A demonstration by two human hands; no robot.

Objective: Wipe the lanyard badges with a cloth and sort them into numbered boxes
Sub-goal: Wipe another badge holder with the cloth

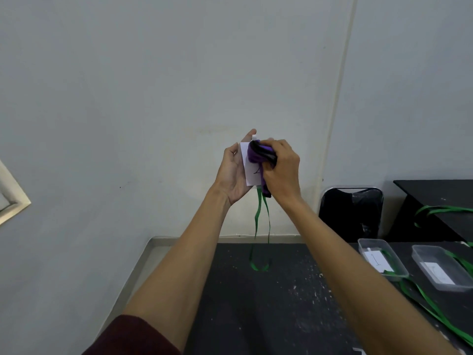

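Observation:
Raised in front of the wall, my left hand [234,172] holds a white badge [250,172] flat against its palm and fingers. A dark number on the card is partly hidden. My right hand [281,167] presses a bunched purple and black cloth [258,153] onto the badge's face. The badge's green lanyard [259,234] hangs down in a loop to just above the dark table [256,303]. At the right stand two clear plastic boxes: the nearer-left box [363,245] holds a badge marked 1 with a green lanyard trailing out, the other box [419,252] holds a white card.
A black chair [350,211] stands against the wall behind the table. A second black table [435,190] at the far right carries more green lanyards [440,210]. A framed edge [12,198] shows at the left. The pale floor runs along the table's left side.

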